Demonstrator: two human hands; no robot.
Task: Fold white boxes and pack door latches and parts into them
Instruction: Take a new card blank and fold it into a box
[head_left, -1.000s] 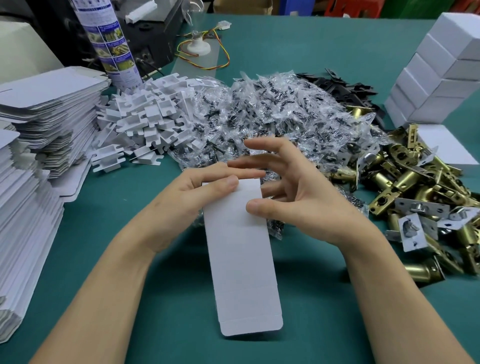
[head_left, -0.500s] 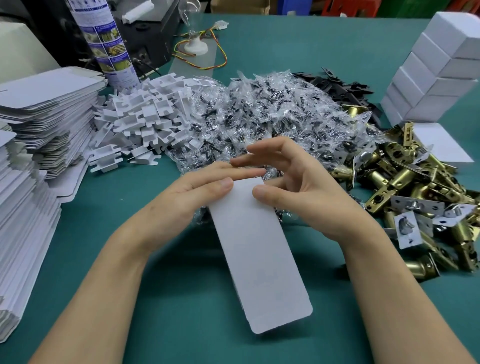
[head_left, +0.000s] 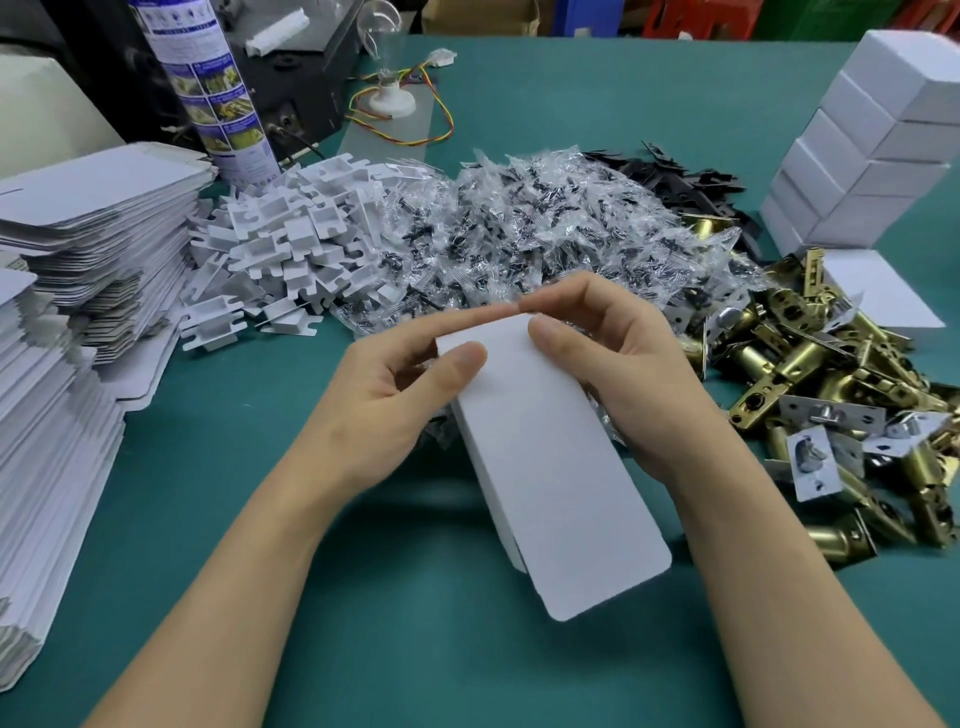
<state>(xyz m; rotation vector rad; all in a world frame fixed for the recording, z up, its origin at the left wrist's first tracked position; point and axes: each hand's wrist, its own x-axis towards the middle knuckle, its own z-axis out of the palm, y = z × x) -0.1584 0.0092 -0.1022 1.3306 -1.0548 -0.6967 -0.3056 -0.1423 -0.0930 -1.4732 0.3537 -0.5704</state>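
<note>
grips of left hand (head_left: 379, 410), right hand (head_left: 628, 384) pinch white box (head_left: 550, 483)

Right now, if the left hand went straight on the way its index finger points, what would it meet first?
Most likely the right hand: its fingers seem to touch the left hand at the fingertip, above the white box. Beyond lie the clear bags.

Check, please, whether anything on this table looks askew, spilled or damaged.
Nothing looks damaged; the held white box looks intact. The stack of flat blanks at the left is splayed, and some jut out at its foot. A bare bulb with loose wires stands at the back.
</note>
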